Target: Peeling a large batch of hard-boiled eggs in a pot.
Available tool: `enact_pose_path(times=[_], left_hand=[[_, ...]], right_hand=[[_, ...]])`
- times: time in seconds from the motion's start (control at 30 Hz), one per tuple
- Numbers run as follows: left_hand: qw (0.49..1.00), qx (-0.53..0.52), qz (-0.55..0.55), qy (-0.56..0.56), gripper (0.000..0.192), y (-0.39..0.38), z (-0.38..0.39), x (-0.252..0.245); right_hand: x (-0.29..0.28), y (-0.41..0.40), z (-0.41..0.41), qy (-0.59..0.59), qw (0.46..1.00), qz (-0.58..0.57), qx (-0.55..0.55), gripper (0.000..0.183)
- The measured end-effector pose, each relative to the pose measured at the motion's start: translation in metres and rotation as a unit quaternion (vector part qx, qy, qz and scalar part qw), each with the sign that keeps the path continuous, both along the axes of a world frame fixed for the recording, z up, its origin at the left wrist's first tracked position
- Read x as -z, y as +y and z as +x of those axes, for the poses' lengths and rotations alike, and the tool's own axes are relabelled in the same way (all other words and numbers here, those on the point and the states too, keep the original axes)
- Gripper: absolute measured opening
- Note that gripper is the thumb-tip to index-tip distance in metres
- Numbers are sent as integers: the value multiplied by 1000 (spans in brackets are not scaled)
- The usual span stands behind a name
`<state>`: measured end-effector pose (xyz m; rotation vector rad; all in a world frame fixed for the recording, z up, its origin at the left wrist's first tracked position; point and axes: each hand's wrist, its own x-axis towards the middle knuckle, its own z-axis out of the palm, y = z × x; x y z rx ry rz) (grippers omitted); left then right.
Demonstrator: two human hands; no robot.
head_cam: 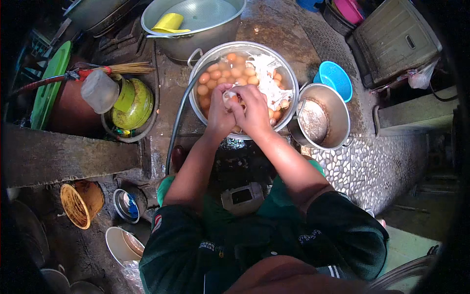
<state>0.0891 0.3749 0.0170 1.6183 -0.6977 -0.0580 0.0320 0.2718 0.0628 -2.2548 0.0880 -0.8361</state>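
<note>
Over a large metal basin (pixel 290 73) in front of me, my left hand (pixel 221 114) and my right hand (pixel 252 108) meet around an egg (pixel 230 96). Pale shell or membrane shows on it between my fingers, which hide most of it. Many brown eggs (pixel 224 75) lie in the basin's cloudy water. White, ragged matter (pixel 267 77), lit strongly by the sun, covers the right part of the water; I cannot tell exactly what it is. A dark hose (pixel 180 110) runs over the basin's left rim into the water.
Right of the basin stand a metal pot (pixel 339 114) and a blue plastic bowl (pixel 332 79). A big metal tub (pixel 205 42) holding a yellow scoop (pixel 169 22) is behind it. At left are a green gas cylinder (pixel 137 106) and a twig broom (pixel 128 68).
</note>
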Motion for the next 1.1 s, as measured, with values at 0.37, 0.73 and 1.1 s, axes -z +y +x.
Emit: enact_pose_path(times=[0.37,0.73,1.1], left_hand=[[971,94,-121,184,61,3,8,12],[950,169,-162,209,62,-3,5,7],[997,-11,-31,-69,72,-7,17,27]], right_hand=[[7,-14,6,39,983,171,51,10],[22,-29,8,125,864,488,-9,16],[12,4,-1,40,999,22,4,22]])
